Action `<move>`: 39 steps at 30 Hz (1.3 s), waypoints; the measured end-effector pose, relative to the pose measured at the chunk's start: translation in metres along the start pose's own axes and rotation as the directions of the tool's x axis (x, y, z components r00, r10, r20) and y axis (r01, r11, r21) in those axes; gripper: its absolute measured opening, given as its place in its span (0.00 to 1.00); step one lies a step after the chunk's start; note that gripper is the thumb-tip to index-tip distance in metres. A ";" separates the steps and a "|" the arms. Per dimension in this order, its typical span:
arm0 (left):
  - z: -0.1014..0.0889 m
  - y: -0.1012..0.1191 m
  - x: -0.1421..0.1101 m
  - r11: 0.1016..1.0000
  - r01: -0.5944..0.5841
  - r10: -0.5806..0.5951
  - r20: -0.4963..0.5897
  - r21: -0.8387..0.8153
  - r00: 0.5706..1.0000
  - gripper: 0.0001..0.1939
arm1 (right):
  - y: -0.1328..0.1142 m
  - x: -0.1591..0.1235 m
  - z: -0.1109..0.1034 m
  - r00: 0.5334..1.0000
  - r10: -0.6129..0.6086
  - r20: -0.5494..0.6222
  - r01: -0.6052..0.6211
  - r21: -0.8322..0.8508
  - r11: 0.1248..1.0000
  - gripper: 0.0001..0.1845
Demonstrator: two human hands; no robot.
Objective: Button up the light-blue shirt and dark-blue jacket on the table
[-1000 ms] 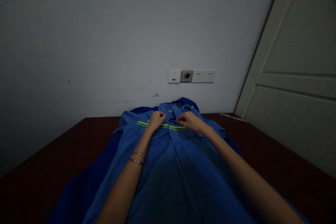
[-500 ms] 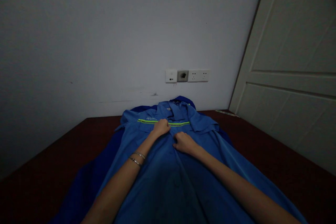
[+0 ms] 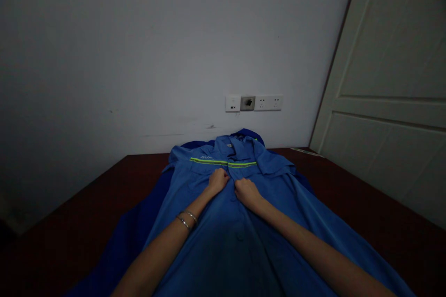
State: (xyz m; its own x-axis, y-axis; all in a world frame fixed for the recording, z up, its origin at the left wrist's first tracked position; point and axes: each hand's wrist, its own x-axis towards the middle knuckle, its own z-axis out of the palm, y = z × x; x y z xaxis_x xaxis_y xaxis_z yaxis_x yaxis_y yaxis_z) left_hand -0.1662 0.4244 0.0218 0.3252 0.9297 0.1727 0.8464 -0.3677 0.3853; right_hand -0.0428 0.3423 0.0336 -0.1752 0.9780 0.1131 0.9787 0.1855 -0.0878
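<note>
A blue work shirt point(image 3: 209, 213) lies front up, its collar toward the wall and a yellow-green reflective stripe across the chest. Just below that stripe, my left hand point(image 3: 218, 181) is closed on the shirt's front edge, left of the centre opening. My right hand point(image 3: 246, 191) is closed on the other front edge, slightly lower and to the right. The fingertips of both hands are largely hidden, so any button between them cannot be made out. Two bracelets point(image 3: 186, 220) circle my left wrist. Darker blue clothing point(image 3: 139, 222) lies beneath the shirt.
The garments lie on a dark red-brown surface point(image 3: 114, 185) that meets a pale wall point(image 3: 156, 55). Sockets and switches point(image 3: 267, 103) sit low on the wall. At right stands a white panelled door point(image 3: 390, 139). A thin strip point(image 3: 306, 152) lies by the back right corner.
Both hands have come down from the chest stripe to just below it, along the front opening. The stripe and collar are now uncovered. The view has shifted slightly.
</note>
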 end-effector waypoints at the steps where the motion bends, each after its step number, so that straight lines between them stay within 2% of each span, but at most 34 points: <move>1: 0.002 0.001 -0.001 1.000 0.008 -0.008 -0.012 0.003 1.000 0.09 | 0.003 0.000 0.000 1.000 -0.004 -0.022 0.004 0.005 1.000 0.14; 4: 0.005 0.001 -0.004 1.000 0.024 -0.024 -0.040 -0.002 0.999 0.08 | 0.015 0.001 0.000 0.995 -0.013 -0.099 0.024 0.111 0.994 0.15; 7: 0.006 0.000 -0.008 0.999 -0.049 0.049 -0.106 0.003 0.993 0.07 | 0.029 0.005 -0.003 0.986 0.049 -0.157 0.016 0.388 0.922 0.18; 11: -0.001 0.002 -0.017 0.958 -0.273 0.285 -0.205 0.086 0.936 0.06 | 0.044 0.012 -0.011 0.968 0.224 -0.113 -0.075 0.720 0.690 0.20; 15: -0.017 0.007 -0.024 0.876 -0.463 0.482 -0.211 0.135 0.850 0.06 | 0.052 0.015 -0.025 0.957 0.280 -0.077 -0.066 0.882 0.467 0.20; 17: -0.023 0.010 -0.025 0.848 -0.519 0.530 -0.194 0.105 0.826 0.07 | 0.054 0.016 -0.032 0.950 0.304 -0.068 -0.056 0.922 0.383 0.19; 19: -0.026 0.011 -0.025 0.853 -0.520 0.517 -0.186 0.035 0.835 0.08 | 0.055 0.018 -0.036 0.946 0.320 -0.045 -0.070 0.939 0.338 0.19; 22: -0.023 0.010 -0.022 0.872 -0.470 0.439 -0.209 -0.137 0.874 0.07 | 0.054 0.022 -0.037 0.953 0.300 -0.041 -0.071 0.934 0.351 0.20; 27: -0.007 0.001 -0.017 0.845 -0.343 0.248 -0.269 -0.410 0.931 0.08 | 0.048 0.030 -0.030 0.969 0.241 -0.054 -0.053 0.909 0.413 0.21; 29: -0.003 -0.002 -0.016 0.852 -0.284 0.182 -0.262 -0.439 0.948 0.08 | 0.047 0.031 -0.027 0.972 0.226 -0.060 -0.041 0.906 0.420 0.21; 33: -0.002 -0.003 -0.019 0.884 -0.224 0.129 -0.246 -0.410 0.961 0.08 | 0.048 0.030 -0.023 0.979 0.187 -0.078 -0.012 0.898 0.440 0.22; 39: -0.002 0.000 -0.020 0.886 -0.246 0.142 -0.276 -0.393 0.951 0.11 | 0.050 0.031 -0.020 0.983 0.173 -0.068 -0.012 0.905 0.426 0.22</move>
State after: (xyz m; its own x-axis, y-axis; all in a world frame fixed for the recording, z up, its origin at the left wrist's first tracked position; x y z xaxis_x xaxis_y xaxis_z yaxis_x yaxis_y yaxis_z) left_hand -0.1735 0.4056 0.0202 0.3126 0.8258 0.4693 0.5038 -0.5630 0.6552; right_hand 0.0026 0.3797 0.0526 0.0042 0.9865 0.1637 0.3226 0.1536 -0.9340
